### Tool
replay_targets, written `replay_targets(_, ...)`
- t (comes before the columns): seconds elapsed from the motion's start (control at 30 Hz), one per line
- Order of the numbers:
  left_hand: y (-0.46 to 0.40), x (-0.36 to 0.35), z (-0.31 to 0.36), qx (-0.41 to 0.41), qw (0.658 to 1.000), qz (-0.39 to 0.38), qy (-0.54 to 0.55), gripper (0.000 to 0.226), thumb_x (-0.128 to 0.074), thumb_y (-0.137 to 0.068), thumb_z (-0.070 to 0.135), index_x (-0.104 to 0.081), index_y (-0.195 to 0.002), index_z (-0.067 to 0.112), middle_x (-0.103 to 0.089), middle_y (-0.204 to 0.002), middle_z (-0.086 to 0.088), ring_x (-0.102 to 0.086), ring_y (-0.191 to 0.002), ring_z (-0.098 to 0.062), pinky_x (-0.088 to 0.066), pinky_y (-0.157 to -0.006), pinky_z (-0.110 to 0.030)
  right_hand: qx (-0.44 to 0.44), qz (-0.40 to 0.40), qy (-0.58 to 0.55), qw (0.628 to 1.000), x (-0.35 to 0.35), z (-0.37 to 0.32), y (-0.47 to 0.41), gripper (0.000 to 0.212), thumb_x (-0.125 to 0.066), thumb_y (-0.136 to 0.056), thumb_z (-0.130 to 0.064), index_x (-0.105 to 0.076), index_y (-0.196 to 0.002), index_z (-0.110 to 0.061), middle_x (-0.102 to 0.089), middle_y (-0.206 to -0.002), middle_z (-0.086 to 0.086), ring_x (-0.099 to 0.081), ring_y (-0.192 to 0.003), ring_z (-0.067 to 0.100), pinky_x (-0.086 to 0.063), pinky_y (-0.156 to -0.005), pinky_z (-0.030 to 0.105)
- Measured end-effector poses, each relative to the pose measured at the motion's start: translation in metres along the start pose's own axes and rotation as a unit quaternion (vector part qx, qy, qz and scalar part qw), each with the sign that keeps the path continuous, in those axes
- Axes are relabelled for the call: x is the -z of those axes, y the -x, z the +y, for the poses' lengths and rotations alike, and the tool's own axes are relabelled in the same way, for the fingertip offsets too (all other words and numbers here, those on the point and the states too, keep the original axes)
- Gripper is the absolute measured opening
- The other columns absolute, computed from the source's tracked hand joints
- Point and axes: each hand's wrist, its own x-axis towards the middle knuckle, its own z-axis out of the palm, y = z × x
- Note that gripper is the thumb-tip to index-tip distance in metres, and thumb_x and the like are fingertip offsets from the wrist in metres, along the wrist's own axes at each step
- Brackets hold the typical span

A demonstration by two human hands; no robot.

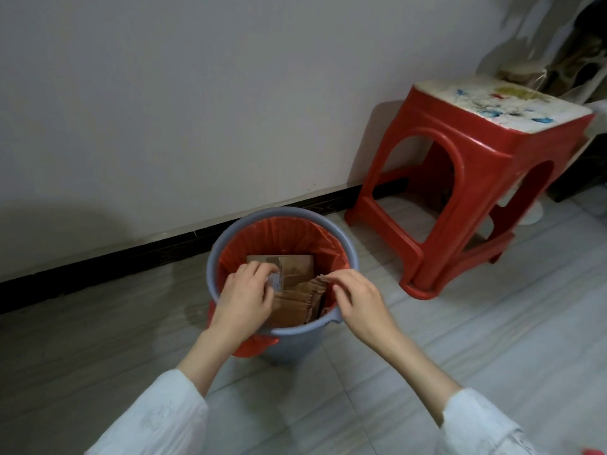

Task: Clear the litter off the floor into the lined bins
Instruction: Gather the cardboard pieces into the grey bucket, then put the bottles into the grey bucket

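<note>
Over the bin (348, 257) with its red liner (279, 234), the left hand (244, 298) has its fingers (259, 269) curled on the cardboard (295, 297) standing inside, while the right hand (356, 295) pinches the cardboard's torn top edge.

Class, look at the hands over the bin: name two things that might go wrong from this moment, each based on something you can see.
1. The cardboard stands on edge, its top near the rim of the bin; pushing with the left hand might tip the bin.
2. The right hand pinches a cardboard corner beside the red liner; that stiff edge may tear the thin plastic.
</note>
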Motion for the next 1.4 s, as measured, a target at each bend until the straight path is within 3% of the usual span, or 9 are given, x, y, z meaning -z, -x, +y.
replay_targets(0.07, 0.000, -0.001, 0.027, -0.049, 0.998, 0.018, 0.024, 0.029, -0.043, -0.086, 0.017, -0.058, -0.110, 0.015, -0.059, -0.105, -0.002, -0.054, -0.099, -0.021, -0.047, -0.082, -0.035, -0.025, 0.039, -0.008, 0.999, 0.012, 0.015, 0.023, 0.026, -0.050, -0.091, -0.007, -0.064, -0.112, -0.013, -0.063, -0.113, 0.002, -0.057, -0.106, 0.015, -0.036, -0.089, 0.014)
replay_targets(0.2, 0.003, -0.017, 0.086, -0.117, 0.991, 0.031, 0.055, 0.032, -0.037, -0.083, 0.021, -0.057, -0.107, 0.015, -0.056, -0.096, -0.001, -0.052, -0.091, -0.018, -0.043, -0.075, -0.028, -0.106, 0.064, -0.017, 0.992, 0.033, 0.056, 0.077, 0.028, -0.052, -0.091, -0.007, -0.062, -0.116, -0.012, -0.063, -0.114, 0.002, -0.060, -0.105, 0.017, -0.036, -0.087, 0.016)
replay_targets(0.37, 0.032, -0.084, 0.158, -0.197, 0.977, -0.029, 0.079, 0.029, -0.038, -0.087, 0.019, -0.058, -0.107, 0.013, -0.057, -0.095, -0.002, -0.053, -0.090, -0.020, -0.044, -0.070, -0.032, -0.236, 0.047, -0.014, 0.971, 0.057, 0.131, 0.172, 0.035, -0.049, -0.093, -0.013, -0.050, -0.128, -0.016, -0.057, -0.122, -0.002, -0.055, -0.105, 0.010, -0.031, -0.083, 0.015)
replay_targets(0.6, 0.119, -0.206, 0.235, -0.209, 0.940, -0.255, 0.093, 0.030, -0.043, -0.094, 0.021, -0.051, -0.123, 0.021, -0.053, -0.117, 0.002, -0.047, -0.112, -0.015, -0.042, -0.085, -0.028, -0.431, 0.042, 0.120, 0.893, 0.074, 0.257, 0.318, 0.043, -0.055, -0.089, -0.014, -0.048, -0.130, -0.007, -0.052, -0.131, 0.016, -0.043, -0.124, 0.033, -0.034, -0.104, 0.041)
replay_targets(0.8, 0.198, -0.279, 0.286, -0.231, 0.854, -0.461, 0.068, 0.037, -0.045, -0.095, 0.034, -0.045, -0.129, 0.022, -0.051, -0.124, -0.001, -0.046, -0.115, -0.019, -0.042, -0.094, -0.034, -0.551, 0.015, 0.181, 0.815, 0.088, 0.316, 0.398, 0.069, -0.058, -0.088, -0.030, -0.023, -0.145, -0.015, -0.026, -0.150, 0.011, -0.025, -0.136, 0.033, -0.027, -0.106, 0.047)
replay_targets(0.93, 0.242, -0.308, 0.318, -0.146, 0.773, -0.605, 0.121, 0.053, -0.056, -0.088, 0.044, -0.043, -0.132, 0.018, -0.051, -0.126, -0.007, -0.051, -0.113, -0.021, -0.042, -0.096, -0.030, -0.567, 0.042, 0.114, 0.815, 0.090, 0.333, 0.416, 0.077, -0.060, -0.088, -0.029, -0.014, -0.148, -0.014, -0.030, -0.145, 0.017, -0.037, -0.126, 0.041, -0.033, -0.103, 0.047)
replay_targets(1.0, 0.260, -0.316, 0.325, -0.125, 0.755, -0.631, 0.132, 0.067, -0.063, -0.080, 0.051, -0.042, -0.133, 0.018, -0.051, -0.128, -0.009, -0.052, -0.114, -0.022, -0.042, -0.098, -0.034, -0.545, 0.048, 0.122, 0.828, 0.087, 0.331, 0.418, 0.077, -0.061, -0.087, -0.026, -0.017, -0.148, -0.013, -0.033, -0.143, 0.018, -0.039, -0.124, 0.041, -0.034, -0.103, 0.046)
replay_targets(1.2, 0.300, -0.321, 0.329, -0.179, 0.754, -0.632, 0.022, 0.095, -0.070, -0.065, 0.063, -0.026, -0.140, 0.023, -0.038, -0.135, -0.003, -0.038, -0.125, -0.023, -0.036, -0.103, -0.038, -0.532, 0.047, 0.140, 0.834, 0.076, 0.317, 0.421, 0.078, -0.066, -0.083, -0.024, -0.020, -0.147, -0.022, -0.033, -0.143, 0.011, -0.038, -0.122, 0.040, -0.037, -0.098, 0.048)
replay_targets(1.4, 0.310, -0.320, 0.339, -0.246, 0.761, -0.599, -0.048, 0.089, -0.070, -0.069, 0.053, -0.025, -0.139, 0.021, -0.036, -0.132, -0.004, -0.037, -0.121, -0.026, -0.031, -0.098, -0.040, -0.524, 0.040, 0.116, 0.843, 0.075, 0.309, 0.417, 0.076, -0.066, -0.082, -0.027, -0.024, -0.144, -0.019, -0.041, -0.133, 0.015, -0.043, -0.118, 0.039, -0.039, -0.094, 0.046)
